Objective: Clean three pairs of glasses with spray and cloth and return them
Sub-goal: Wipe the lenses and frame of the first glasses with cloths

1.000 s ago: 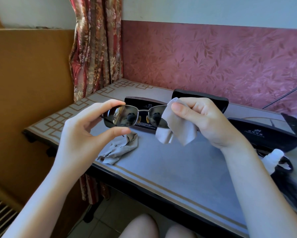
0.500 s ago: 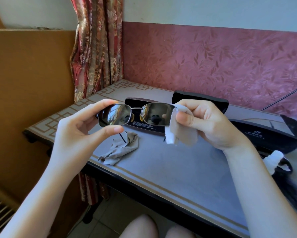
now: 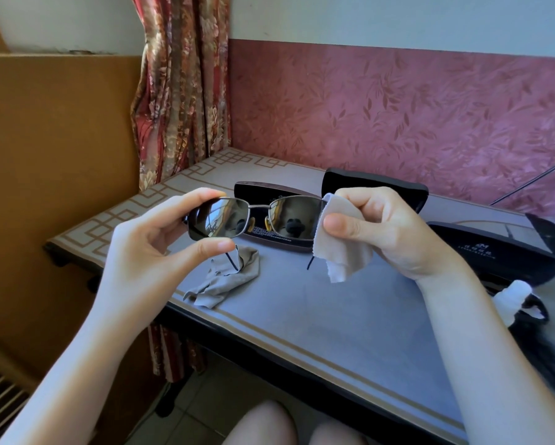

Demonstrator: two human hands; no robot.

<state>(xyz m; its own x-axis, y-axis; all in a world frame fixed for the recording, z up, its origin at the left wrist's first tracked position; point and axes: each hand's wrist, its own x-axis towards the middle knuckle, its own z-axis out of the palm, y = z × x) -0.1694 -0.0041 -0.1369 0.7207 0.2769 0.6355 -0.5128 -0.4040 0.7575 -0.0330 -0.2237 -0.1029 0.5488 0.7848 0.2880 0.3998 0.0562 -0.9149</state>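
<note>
Head view: the glasses (image 3: 253, 220) are held in the air above the surface (image 3: 334, 316), between the two hands, with their long axis running left to right. The left hand (image 3: 154, 248) pinches the outer end of one lens — forefinger above, thumb below. The right hand (image 3: 388, 232) clamps a pale cloth (image 3: 340, 242) over the other lens's outer edge, so it looks best placed to wipe. The lenses are dark and mirror-like in a thin metal frame, and the temple tips point down.

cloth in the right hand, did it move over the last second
Yes. The cloth slid right, off the sunglasses lens to its outer edge, reaching the right end of the brown case behind.
</note>
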